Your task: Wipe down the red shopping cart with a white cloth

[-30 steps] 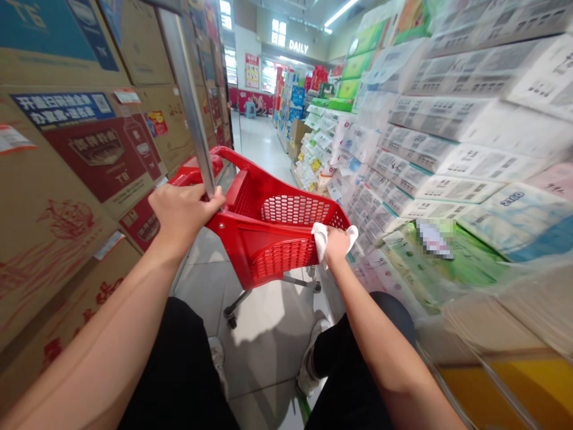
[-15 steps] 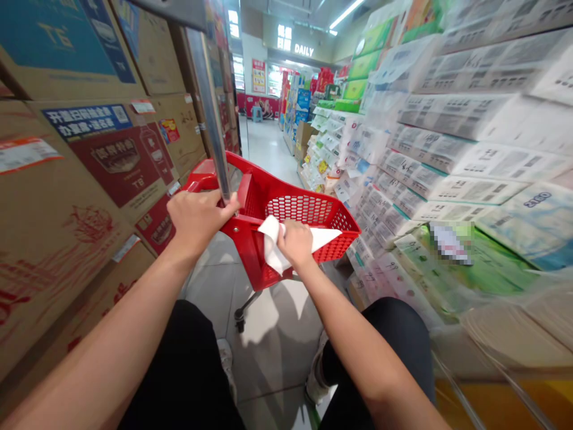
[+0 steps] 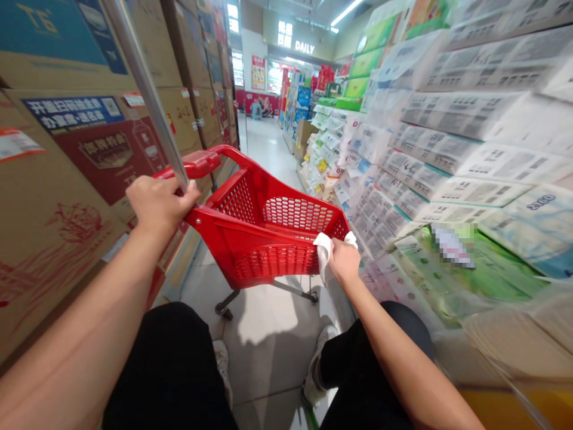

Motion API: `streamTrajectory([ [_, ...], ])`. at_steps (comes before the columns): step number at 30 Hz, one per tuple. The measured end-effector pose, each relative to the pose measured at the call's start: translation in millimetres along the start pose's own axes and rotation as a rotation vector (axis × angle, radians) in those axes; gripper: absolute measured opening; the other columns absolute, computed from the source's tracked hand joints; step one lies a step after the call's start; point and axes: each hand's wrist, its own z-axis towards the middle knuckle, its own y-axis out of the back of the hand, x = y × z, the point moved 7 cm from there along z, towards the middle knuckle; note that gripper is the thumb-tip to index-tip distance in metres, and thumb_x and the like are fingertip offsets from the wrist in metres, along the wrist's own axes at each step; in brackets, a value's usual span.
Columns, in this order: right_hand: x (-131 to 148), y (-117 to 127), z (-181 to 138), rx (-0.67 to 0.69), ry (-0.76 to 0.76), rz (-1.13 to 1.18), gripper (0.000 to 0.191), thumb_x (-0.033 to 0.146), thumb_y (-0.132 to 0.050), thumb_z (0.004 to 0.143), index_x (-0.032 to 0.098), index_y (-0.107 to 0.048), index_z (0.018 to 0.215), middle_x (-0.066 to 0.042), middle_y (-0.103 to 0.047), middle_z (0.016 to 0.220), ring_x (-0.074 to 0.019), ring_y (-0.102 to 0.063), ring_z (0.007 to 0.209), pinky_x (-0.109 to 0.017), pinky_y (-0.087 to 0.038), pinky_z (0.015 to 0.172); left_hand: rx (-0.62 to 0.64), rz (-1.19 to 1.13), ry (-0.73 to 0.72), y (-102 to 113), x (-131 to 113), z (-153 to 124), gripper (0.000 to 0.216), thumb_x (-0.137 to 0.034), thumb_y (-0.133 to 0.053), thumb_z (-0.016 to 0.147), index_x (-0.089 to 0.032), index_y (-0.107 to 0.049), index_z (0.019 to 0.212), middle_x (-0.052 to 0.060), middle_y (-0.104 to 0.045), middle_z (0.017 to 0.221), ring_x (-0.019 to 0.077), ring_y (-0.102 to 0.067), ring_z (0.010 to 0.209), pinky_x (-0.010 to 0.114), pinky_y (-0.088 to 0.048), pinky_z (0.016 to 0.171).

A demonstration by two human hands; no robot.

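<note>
A small red plastic shopping cart point(image 3: 215, 239) with perforated basket walls stands sideways before me. From its handle end a metal pole point(image 3: 145, 89) rises and leans to the upper left. My left hand point(image 3: 159, 203) is closed around the cart's frame at the foot of that pole. At the far right end of the basket, my right hand point(image 3: 344, 260) grips a white cloth point(image 3: 324, 254) against the top rim. Part of the cloth hangs down below the rim, and a corner sticks out past the fingers.
Stacked cardboard boxes point(image 3: 102, 143) wall the aisle on the left. Packs of tissue paper point(image 3: 447, 143) are piled high on the right, close to my right arm. Tiled floor point(image 3: 264, 346) runs between my feet and on down the aisle, where a blue stool point(image 3: 256, 111) stands.
My right hand has slid the cloth along the rim from mid-basket to its far right end. My left hand, the pole and the cart's handle end have shifted left.
</note>
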Motion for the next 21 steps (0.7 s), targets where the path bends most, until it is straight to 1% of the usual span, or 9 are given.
streamTrajectory([
  [2, 21, 7, -9, 0.054, 0.016, 0.010, 0.045, 0.041, -0.032, 0.103, 0.018, -0.066, 0.087, -0.009, -0.071, 0.081, -0.0193, -0.064, 0.075, -0.029, -0.031, 0.065, 0.020, -0.064, 0.039, -11, 10, 4, 0.051, -0.046, -0.039, 0.093, -0.005, -0.068, 0.092, 0.013, -0.068, 0.089, 0.0246, -0.058, 0.096, 0.040, -0.038, 0.097],
  [4, 42, 12, -20, 0.127, 0.051, 0.030, 0.045, 0.043, -0.030, 0.104, 0.019, -0.067, 0.095, -0.008, -0.071, 0.082, -0.0193, -0.066, 0.073, -0.028, -0.034, 0.065, 0.009, -0.157, 0.086, -18, 13, 1, 0.049, -0.042, -0.048, 0.091, 0.001, -0.060, 0.113, 0.019, -0.063, 0.120, 0.0293, -0.050, 0.122, 0.049, -0.027, 0.113],
  [6, 63, 17, -34, 0.192, 0.095, 0.053, 0.043, 0.043, -0.030, 0.105, 0.020, -0.066, 0.109, -0.008, -0.072, 0.083, -0.0198, -0.067, 0.072, -0.028, -0.038, 0.064, 0.025, -0.271, 0.145, -25, 6, -12, 0.083, -0.040, -0.066, 0.080, 0.007, -0.033, 0.140, 0.027, -0.036, 0.152, 0.0352, -0.024, 0.146, 0.052, -0.012, 0.121],
  [8, 85, 23, -51, 0.226, 0.157, 0.081, 0.042, 0.041, -0.031, 0.104, 0.020, -0.059, 0.127, -0.008, -0.073, 0.088, -0.0202, -0.068, 0.071, -0.028, -0.042, 0.063, 0.111, -0.413, 0.231, -36, -13, -34, 0.121, -0.036, -0.077, 0.069, 0.009, 0.001, 0.150, 0.032, 0.004, 0.162, 0.0386, 0.005, 0.152, 0.052, -0.001, 0.123],
  [10, 111, 31, -70, 0.224, 0.247, 0.119, 0.045, 0.037, -0.032, 0.104, 0.017, -0.048, 0.141, -0.011, -0.073, 0.099, -0.0199, -0.069, 0.074, -0.028, -0.045, 0.062, 0.234, -0.597, 0.384, -50, -37, -66, 0.124, -0.034, -0.076, 0.070, 0.002, 0.009, 0.153, 0.029, 0.019, 0.161, 0.0376, 0.017, 0.151, 0.049, -0.002, 0.125],
  [12, 138, 40, -90, 0.202, 0.371, 0.176, 0.049, 0.033, -0.032, 0.104, 0.012, -0.038, 0.148, -0.014, -0.070, 0.110, -0.0192, -0.069, 0.078, -0.029, -0.047, 0.063, 0.316, -0.798, 0.625, -64, -56, -101, 0.109, -0.033, -0.065, 0.080, -0.005, 0.008, 0.156, 0.026, 0.009, 0.164, 0.0319, 0.008, 0.154, 0.045, -0.011, 0.125],
  [14, 161, 51, -109, 0.177, 0.484, 0.240, 0.052, 0.031, -0.032, 0.103, 0.009, -0.032, 0.151, -0.016, -0.068, 0.114, -0.0183, -0.067, 0.079, -0.029, -0.048, 0.063, 0.221, -0.820, 0.728, -63, -65, -124, 0.097, -0.032, -0.059, 0.083, -0.011, 0.000, 0.158, 0.020, 0.000, 0.166, 0.0260, 0.001, 0.155, 0.041, -0.011, 0.126],
  [18, 179, 66, -130, 0.166, 0.596, 0.309, 0.053, 0.035, -0.042, 0.100, 0.010, -0.038, 0.146, -0.012, -0.069, 0.100, -0.0202, -0.063, 0.078, -0.031, -0.047, 0.068, 0.114, -0.749, 0.621, -62, -50, -132, 0.103, -0.018, -0.061, 0.074, -0.010, -0.003, 0.158, 0.016, -0.006, 0.167, 0.0207, -0.004, 0.155, 0.034, -0.007, 0.127],
  [21, 170, 68, -131, 0.183, 0.619, 0.329, 0.037, 0.044, -0.047, 0.097, 0.015, -0.061, 0.114, -0.009, -0.067, 0.089, -0.0230, -0.060, 0.084, -0.035, -0.044, 0.078, 0.166, -0.791, 0.563, -71, -27, -124, 0.107, -0.012, -0.062, 0.068, -0.011, -0.005, 0.159, 0.015, -0.016, 0.166, 0.0233, -0.016, 0.154, 0.037, -0.013, 0.126],
])
